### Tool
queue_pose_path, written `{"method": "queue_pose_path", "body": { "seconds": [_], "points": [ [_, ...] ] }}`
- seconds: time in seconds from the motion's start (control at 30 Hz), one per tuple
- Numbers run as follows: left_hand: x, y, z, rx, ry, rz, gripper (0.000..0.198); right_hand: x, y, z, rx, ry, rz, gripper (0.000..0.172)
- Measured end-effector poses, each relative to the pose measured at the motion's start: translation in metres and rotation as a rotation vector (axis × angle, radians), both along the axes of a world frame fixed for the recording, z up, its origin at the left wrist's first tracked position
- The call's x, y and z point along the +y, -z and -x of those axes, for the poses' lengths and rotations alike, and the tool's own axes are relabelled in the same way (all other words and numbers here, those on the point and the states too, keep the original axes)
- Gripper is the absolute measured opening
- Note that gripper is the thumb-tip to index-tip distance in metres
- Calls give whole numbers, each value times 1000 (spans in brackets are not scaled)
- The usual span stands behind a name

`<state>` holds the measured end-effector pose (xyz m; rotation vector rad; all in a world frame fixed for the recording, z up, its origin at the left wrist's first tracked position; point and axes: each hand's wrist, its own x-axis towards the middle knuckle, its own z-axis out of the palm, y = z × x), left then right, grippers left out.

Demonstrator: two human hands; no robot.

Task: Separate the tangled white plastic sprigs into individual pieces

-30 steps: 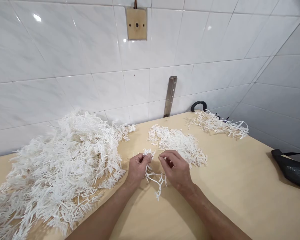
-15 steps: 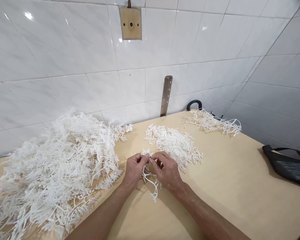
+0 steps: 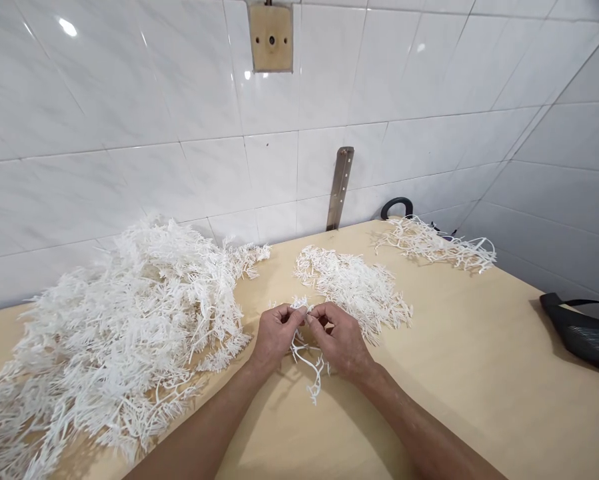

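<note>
Both my hands meet over the table, their fingertips pinched on a white plastic branch [image 3: 315,373] whose bare forked stem hangs down toward me. My left hand [image 3: 278,333] is closed with thumb against forefinger on it. My right hand [image 3: 340,339] is closed the same way, its fingertips almost touching the left ones. Small white sprigs show above the fingertips; the exact spot of the grip is hidden. Just beyond my right hand lies a heap of small white sprigs [image 3: 354,287]. On my left is a much larger pile of white branching pieces [image 3: 144,327].
Stripped white stems [image 3: 439,245] lie at the table's far right corner, in front of a black ring-shaped handle [image 3: 397,205]. A black bag [image 3: 584,337] rests at the right edge. A metal bracket [image 3: 340,190] stands against the tiled wall behind the wooden table [image 3: 479,360].
The view has shifted slightly, so everything sits a little further right. My hands keep the same pinch on the branch, with hardly any movement over the table.
</note>
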<state>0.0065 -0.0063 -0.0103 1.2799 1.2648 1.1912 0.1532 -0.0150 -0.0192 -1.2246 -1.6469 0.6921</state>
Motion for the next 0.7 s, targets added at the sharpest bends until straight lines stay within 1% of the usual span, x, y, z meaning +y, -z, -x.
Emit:
{"method": "queue_pose_path", "body": {
  "seconds": [0.17, 0.33, 0.5, 0.6, 0.7],
  "points": [
    [0, -2, 2, -23, 46, 31, 34, 0, -3, -3, 79, 7, 85, 14],
    [2, -2, 3, -21, 57, 52, 33, 0, -4, -6, 144, -30, 178, 19],
    [2, -4, 3, 0, 56, 74, 31, 1, -4, -8, 282, -87, 336, 27],
    [2, -3, 3, -5, 54, 64, 32, 2, -3, -8, 319, -112, 334, 28],
    [2, -2, 3, -22, 47, 54, 32, 2, -1, -8, 223, -58, 229, 25]
  ]
}}
